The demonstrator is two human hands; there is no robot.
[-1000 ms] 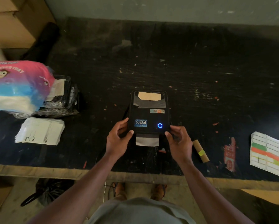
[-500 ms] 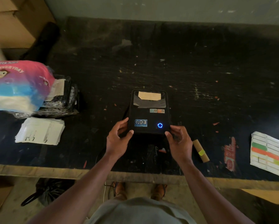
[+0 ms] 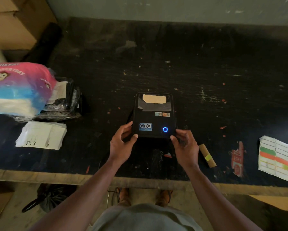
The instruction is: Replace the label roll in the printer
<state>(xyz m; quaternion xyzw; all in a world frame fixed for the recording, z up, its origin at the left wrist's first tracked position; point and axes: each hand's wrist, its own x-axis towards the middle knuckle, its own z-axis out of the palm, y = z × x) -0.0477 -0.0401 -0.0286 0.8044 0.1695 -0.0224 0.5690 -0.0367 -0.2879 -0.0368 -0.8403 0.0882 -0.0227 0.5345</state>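
Observation:
A small black label printer (image 3: 155, 114) sits on the dark worktable (image 3: 206, 64), lid down, with a blue ring light lit on its front right and a tan patch showing through the top window. My left hand (image 3: 121, 145) grips its near left corner, thumb on top. At the near right corner, my right hand (image 3: 185, 147) holds the printer the same way. No paper sticks out of the front slot. A bare cardboard core (image 3: 207, 155) with a yellow sticker lies just right of my right hand.
A stack of white label sheets (image 3: 41, 135) lies at the left, beside a pink and blue plastic pack (image 3: 16, 89) and clear-wrapped dark items (image 3: 68, 100). A sheet of coloured labels (image 3: 275, 157) rests at the right. Cardboard boxes (image 3: 14, 20) stand at the back left.
A strip of white label paper that stuck out of the printer's front slot one second ago is gone from view. Both hands have stayed at the printer's near corners.

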